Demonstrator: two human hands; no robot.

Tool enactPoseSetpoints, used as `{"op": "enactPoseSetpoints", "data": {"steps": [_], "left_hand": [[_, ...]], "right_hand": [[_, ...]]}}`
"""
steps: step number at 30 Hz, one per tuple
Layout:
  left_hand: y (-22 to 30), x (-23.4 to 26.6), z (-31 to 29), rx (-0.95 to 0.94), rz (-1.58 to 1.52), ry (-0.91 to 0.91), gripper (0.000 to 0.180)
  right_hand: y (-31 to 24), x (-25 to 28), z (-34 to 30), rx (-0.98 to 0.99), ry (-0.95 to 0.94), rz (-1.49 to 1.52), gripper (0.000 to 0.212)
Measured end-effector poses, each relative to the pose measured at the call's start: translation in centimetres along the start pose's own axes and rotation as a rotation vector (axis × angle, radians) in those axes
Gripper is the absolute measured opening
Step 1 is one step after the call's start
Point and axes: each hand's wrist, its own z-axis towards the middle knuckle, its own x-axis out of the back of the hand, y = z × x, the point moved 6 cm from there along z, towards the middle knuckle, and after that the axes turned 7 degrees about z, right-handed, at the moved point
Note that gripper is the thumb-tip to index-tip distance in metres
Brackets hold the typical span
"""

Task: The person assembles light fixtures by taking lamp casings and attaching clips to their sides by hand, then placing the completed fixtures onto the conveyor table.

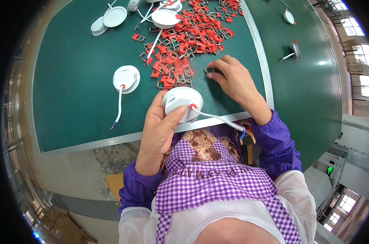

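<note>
My left hand point(157, 126) grips a round white downlight point(177, 96) near the table's front edge, thumb pressed on its back beside a red grommet. From that grommet a white cable point(217, 117) runs right to bare-ended coloured wires. To the right, my right hand point(236, 79) pinches a small red-and-metal spring clip point(208, 69) at the green tabletop; the fingers partly hide it. Just beyond the held downlight spreads a heap of similar red clips with metal springs point(192, 34). Left of my left hand, another downlight point(126, 78) lies with its cable toward me.
Several more downlights point(115, 16) with cables lie at the far side, one of them point(165, 18) against the clip heap. A metal edge strip point(257, 36) separates the table from a green surface at right, where two downlights point(289, 17) rest.
</note>
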Motion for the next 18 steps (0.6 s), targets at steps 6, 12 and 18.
{"op": "enactPoseSetpoints", "data": {"steps": [6,12,18], "left_hand": [[-1.2,-0.5,0.2,0.02,0.091,-0.041,0.037],[-2.0,-1.5,0.0,0.152,-0.144,-0.001,0.048],[-1.3,-1.3,0.4,-0.037,0.23,0.053,0.044]], "right_hand": [[-0.1,-1.0,-1.0,0.125,0.073,-0.118,0.01],[0.0,-0.1,-1.4,0.19,0.224,-0.131,0.008],[-3.4,4.2,-2.1,-0.044,0.065,0.552,0.015]]}}
